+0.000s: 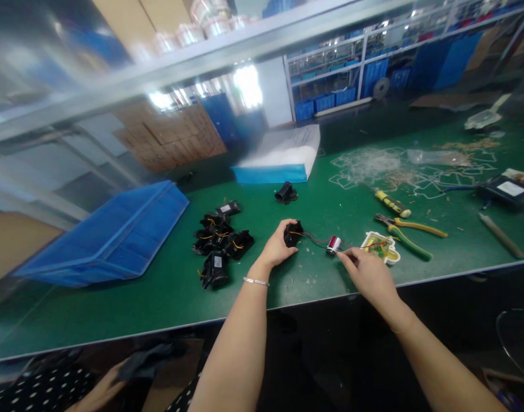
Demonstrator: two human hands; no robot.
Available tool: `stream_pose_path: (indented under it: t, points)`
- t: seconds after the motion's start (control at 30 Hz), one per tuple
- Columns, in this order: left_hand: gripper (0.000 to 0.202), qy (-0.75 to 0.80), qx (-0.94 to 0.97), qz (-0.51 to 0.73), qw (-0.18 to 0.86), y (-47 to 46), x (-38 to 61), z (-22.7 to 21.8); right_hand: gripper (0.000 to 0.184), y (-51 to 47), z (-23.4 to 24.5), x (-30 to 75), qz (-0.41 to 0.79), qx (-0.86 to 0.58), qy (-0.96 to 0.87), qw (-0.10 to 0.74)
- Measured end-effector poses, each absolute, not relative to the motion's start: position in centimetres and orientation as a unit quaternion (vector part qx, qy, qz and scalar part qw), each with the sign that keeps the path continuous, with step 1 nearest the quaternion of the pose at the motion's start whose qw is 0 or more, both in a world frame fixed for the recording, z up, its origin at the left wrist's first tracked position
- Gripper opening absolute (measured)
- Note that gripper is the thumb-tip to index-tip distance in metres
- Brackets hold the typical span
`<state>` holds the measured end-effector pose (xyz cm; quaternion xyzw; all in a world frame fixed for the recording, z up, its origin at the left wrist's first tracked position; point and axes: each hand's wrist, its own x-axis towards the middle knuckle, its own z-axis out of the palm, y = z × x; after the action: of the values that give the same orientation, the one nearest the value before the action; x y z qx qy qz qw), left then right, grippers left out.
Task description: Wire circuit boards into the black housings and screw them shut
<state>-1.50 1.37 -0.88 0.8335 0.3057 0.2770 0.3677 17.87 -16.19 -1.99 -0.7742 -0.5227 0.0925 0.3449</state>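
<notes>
My left hand (pixel 278 246) is closed round a small black part (pixel 293 233) on the green table (pixel 167 292). A thin red and black wire (pixel 315 238) runs from that part to a small silver and red cylinder (pixel 333 245). My right hand (pixel 367 273) pinches the wire right beside the cylinder, fingers together. A pile of several similar black parts with orange wires (pixel 219 240) lies to the left of my left hand. One more black part (pixel 286 193) lies farther back.
A blue plastic bin (pixel 111 234) lies tipped at the left. A white and blue box (pixel 283 154) stands at the back. Yellow pliers (pixel 410 232), a yellow-handled screwdriver (pixel 393 203), a yellow-green card (pixel 381 247) and plastic scraps (pixel 373 166) lie at the right. Another person's hand (pixel 98 392) shows at bottom left.
</notes>
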Motion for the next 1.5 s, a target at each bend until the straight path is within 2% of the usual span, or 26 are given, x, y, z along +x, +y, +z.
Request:
stream_pose_path:
  t: [0.1,0.2,0.23,0.3,0.43,0.57,0.8,1.0,1.1,1.3,1.5]
  points:
    - [0.075,0.31,0.821,0.285,0.385,1.6,-1.4,-1.1,0.039,-15.4,-0.2,16.4,0.054,-0.741,-0.522,0.42]
    - [0.073,0.312,0.81,0.298,0.398,1.8,-1.3,-1.3,0.044,-13.0,0.9,14.6,0.161,-0.664,-0.535,0.496]
    - [0.072,0.31,0.807,0.302,0.401,1.9,-1.3,-1.3,0.046,-11.8,1.0,14.1,0.218,-0.649,-0.54,0.49]
    - [0.071,0.306,0.804,0.305,0.41,2.0,-1.3,-1.5,0.051,-9.4,0.5,13.2,0.275,-0.664,-0.553,0.422]
    - [0.066,0.3,0.8,0.316,0.412,2.1,-1.1,-1.8,0.051,-6.1,-0.6,12.1,0.205,-0.732,-0.579,0.294]
    - [0.063,0.309,0.8,0.321,0.402,2.0,-1.0,-2.0,0.036,-5.8,-0.9,11.4,0.17,-0.767,-0.563,0.256]
    - [0.064,0.355,0.809,0.296,0.362,1.5,-1.0,-1.9,0.036,-6.6,-1.2,11.7,0.096,-0.809,-0.54,0.209]
    - [0.059,0.415,0.814,0.277,0.297,0.9,-0.7,-1.5,0.03,-7.4,-0.7,10.8,0.09,-0.782,-0.581,0.208]
    - [0.063,0.467,0.802,0.273,0.255,1.1,-0.4,-1.3,0.029,-9.2,0.1,10.1,0.091,-0.748,-0.613,0.237]
    - [0.068,0.471,0.814,0.26,0.22,1.3,-0.1,-1.1,0.029,-13.3,1.5,12.2,0.129,-0.712,-0.59,0.357]
    - [0.064,0.518,0.811,0.262,0.068,1.7,-2.2,-0.6,0.027,-18.9,1.1,15.2,0.233,-0.645,-0.54,0.487]
